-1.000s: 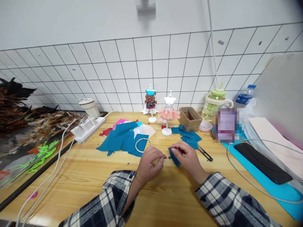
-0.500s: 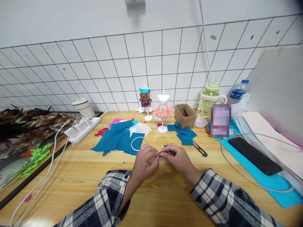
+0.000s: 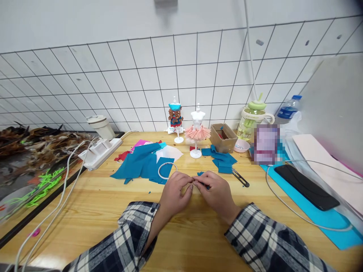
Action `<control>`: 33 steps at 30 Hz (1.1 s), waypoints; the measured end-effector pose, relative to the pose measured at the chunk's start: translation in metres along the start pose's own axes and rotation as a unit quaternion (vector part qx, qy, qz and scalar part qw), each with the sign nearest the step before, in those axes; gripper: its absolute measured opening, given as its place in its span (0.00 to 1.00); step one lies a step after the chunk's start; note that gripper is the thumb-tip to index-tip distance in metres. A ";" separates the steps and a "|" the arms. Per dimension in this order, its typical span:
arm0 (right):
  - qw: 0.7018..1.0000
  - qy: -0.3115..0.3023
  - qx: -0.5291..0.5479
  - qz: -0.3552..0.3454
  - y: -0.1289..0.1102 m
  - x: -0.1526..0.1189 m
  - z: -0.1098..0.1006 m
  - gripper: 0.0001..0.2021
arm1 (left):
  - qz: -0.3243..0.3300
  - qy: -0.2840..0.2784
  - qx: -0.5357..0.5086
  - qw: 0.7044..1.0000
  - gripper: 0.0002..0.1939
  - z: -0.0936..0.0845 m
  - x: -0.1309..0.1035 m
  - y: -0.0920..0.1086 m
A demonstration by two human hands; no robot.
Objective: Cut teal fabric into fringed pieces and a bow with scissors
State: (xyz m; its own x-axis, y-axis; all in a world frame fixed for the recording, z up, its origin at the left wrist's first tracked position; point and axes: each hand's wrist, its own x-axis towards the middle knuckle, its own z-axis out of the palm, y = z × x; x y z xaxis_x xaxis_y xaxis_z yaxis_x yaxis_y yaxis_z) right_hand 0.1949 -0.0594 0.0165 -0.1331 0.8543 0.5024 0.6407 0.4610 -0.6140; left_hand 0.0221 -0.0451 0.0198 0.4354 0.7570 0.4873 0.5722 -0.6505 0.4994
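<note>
My left hand point(image 3: 176, 192) and my right hand point(image 3: 215, 192) meet fingertip to fingertip over the wooden table point(image 3: 181, 241). Both are closed in a pinch on something too small and hidden to make out. A bit of dark blue shows by the right fingers. Just behind my left hand, a white ring point(image 3: 159, 170) rests on teal cloth point(image 3: 138, 164). Beyond my hands stands a small white dress form point(image 3: 197, 118) with a pink pleated skirt point(image 3: 197, 132). Another small form point(image 3: 176, 117), dressed in turquoise and brown, is behind it to the left.
Small black scissors point(image 3: 241, 178) lie beside teal scraps point(image 3: 224, 162). Behind are a cardboard box point(image 3: 224, 141), a pink dish point(image 3: 242, 146) and a green-lidded jug point(image 3: 252, 119). A black phone point(image 3: 306, 187) is at right; a power strip point(image 3: 102, 153), cables and feathers point(image 3: 36, 151) are left.
The fingers have shifted slightly, with my left thumb now apart from the right fingertips. The whole view has moved a little, so the objects appear slightly further right.
</note>
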 end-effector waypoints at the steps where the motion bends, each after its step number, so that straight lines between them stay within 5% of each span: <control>1: 1.000 0.003 -0.017 -0.004 0.000 0.000 -0.001 0.08 | 0.001 -0.005 -0.001 1.000 0.09 0.000 0.000 0.001; 6: 0.999 -0.008 -0.030 -0.016 0.001 0.001 -0.006 0.08 | -0.001 -0.023 0.018 1.000 0.08 0.002 0.000 0.001; 12: 0.990 -0.032 0.101 0.092 0.007 0.008 -0.005 0.07 | 0.025 -0.031 0.024 0.999 0.10 0.000 -0.002 0.001; 18: 0.933 -0.081 0.277 0.214 0.016 0.010 0.001 0.12 | 0.006 -0.032 0.001 0.999 0.09 -0.003 -0.002 0.002; 22: 0.899 -0.053 0.343 0.266 0.023 0.012 -0.003 0.19 | -0.020 -0.020 -0.030 0.999 0.11 -0.003 0.001 -0.001; 26: 0.930 -0.062 0.315 0.180 0.038 0.016 -0.011 0.25 | -0.059 -0.011 -0.052 0.997 0.12 -0.002 0.003 -0.005; 30: 0.992 -0.067 0.097 0.052 0.054 0.015 -0.008 0.35 | -0.074 -0.014 -0.063 0.995 0.12 -0.001 0.003 -0.006; 33: 0.997 -0.061 -0.009 0.042 0.059 0.011 -0.001 0.44 | -0.077 -0.025 -0.056 0.995 0.13 0.000 0.003 -0.006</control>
State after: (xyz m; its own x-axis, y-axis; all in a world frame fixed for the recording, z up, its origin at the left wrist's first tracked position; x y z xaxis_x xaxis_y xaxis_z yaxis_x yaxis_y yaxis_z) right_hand 0.2317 -0.0229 -0.0131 -0.1684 0.9135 0.3703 0.6664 0.3824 -0.6401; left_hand 0.0200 -0.0387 0.0183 0.3835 0.8486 0.3644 0.5545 -0.5271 0.6439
